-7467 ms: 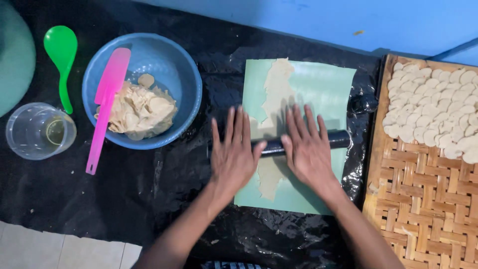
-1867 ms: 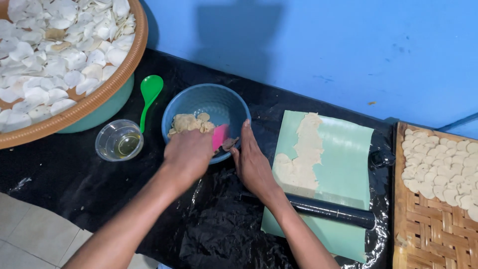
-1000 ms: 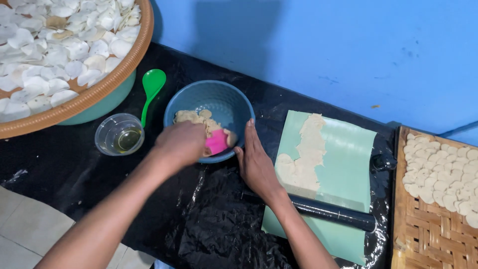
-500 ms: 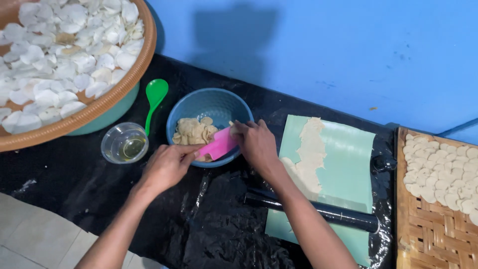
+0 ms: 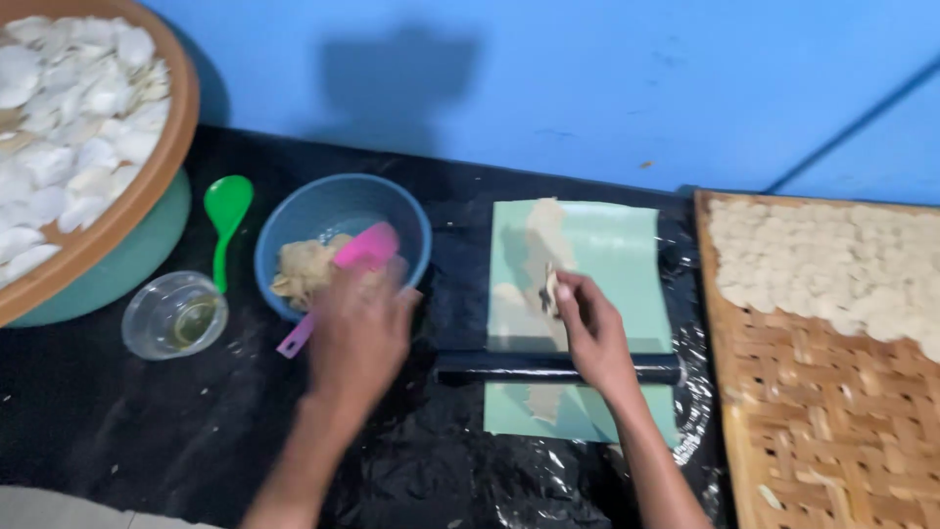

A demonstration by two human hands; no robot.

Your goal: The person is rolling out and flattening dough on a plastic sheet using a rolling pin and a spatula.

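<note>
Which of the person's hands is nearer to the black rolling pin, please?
Right. The right hand lies just above the black rolling pin, its wrist crossing it; the left hand is off its left end.

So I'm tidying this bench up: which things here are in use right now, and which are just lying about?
In use:
left hand at the pink spatula in the blue bowl of dough
right hand pinching a dough scrap over the green mat

Lying about:
green spoon
clear cup
black rolling pin
woven tray

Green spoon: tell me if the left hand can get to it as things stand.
Probably yes: the left hand is at the blue bowl, with the green spoon lying uncovered just beyond it.
</note>
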